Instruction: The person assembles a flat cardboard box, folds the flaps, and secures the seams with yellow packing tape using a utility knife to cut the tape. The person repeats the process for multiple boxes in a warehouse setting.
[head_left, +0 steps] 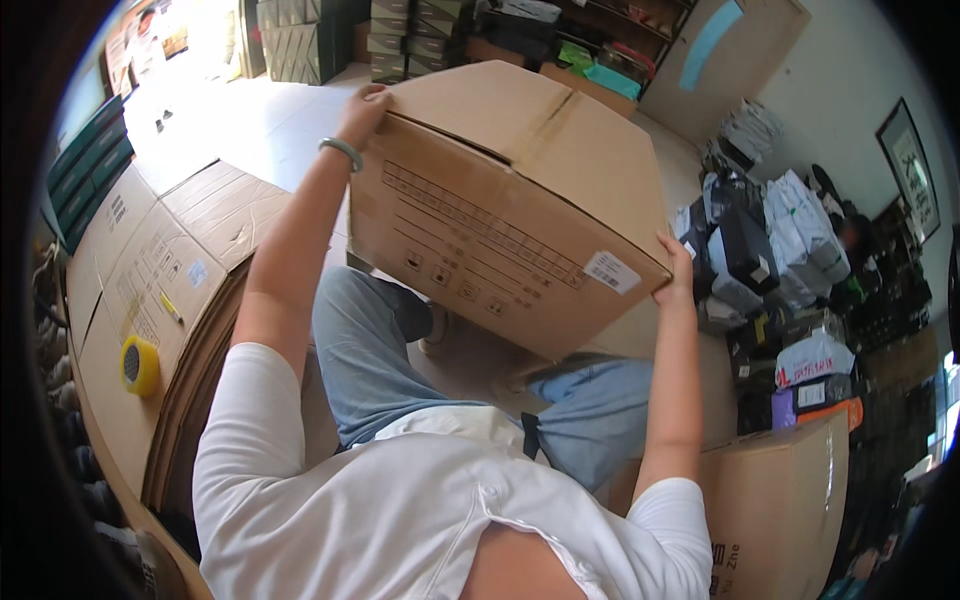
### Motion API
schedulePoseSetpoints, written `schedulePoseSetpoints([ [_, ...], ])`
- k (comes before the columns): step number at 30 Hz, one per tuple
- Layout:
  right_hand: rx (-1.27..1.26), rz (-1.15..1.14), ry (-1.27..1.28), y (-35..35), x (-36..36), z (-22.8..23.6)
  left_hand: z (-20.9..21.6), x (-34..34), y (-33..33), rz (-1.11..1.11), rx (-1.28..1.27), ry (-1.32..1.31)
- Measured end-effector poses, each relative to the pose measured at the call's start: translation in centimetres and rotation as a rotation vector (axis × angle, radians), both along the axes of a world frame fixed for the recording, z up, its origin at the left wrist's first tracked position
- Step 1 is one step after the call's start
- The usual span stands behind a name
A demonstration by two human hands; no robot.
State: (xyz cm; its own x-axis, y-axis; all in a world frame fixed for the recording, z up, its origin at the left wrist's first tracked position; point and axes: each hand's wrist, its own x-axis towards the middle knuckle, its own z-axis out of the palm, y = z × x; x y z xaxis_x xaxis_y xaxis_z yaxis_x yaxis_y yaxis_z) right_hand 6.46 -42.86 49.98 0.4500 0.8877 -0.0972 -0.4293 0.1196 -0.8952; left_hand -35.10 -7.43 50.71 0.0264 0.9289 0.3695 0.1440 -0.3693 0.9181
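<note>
A large brown cardboard box point(480, 235) is tilted in front of me, above my knees. Its top flaps meet along a seam with a strip of tape, and a white label point(612, 272) sits on the side facing me. My left hand point(365, 112) grips the far left top corner, with a pale green bangle at the wrist. At the right corner, my right hand point(676, 268) is closed round the edge, its thumb on top. The box's underside is hidden from view.
Flattened cardboard point(165, 260) lies stacked at my left, with a yellow tape roll point(140, 366) and a yellow cutter point(171, 307) on it. Another carton point(775, 500) stands at my right. Bagged parcels point(760, 240) pile up beyond it. Green shoeboxes point(300, 40) stand at the back; a person point(147, 60) is far left.
</note>
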Motion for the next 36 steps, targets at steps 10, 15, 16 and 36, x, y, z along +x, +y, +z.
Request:
schedulePoseSetpoints([
  [10,0.037,-0.257,0.217,-3.2,-0.6,-12.8,-8.4,-1.9,-3.2,0.009,-0.283,-0.073],
  [15,-0.416,-0.229,0.027,-6.7,-2.5,-29.5,-14.3,-5.7,-4.0,-0.393,-0.463,-0.755],
  [16,-0.449,-0.144,0.038,-6.4,-5.2,-29.2,-15.9,-8.9,-3.2,-0.132,-0.518,-0.474],
  [36,-0.319,-0.455,-0.691,-3.3,-8.7,-37.5,-29.0,-7.5,-9.9,-0.011,-0.917,-0.241],
])
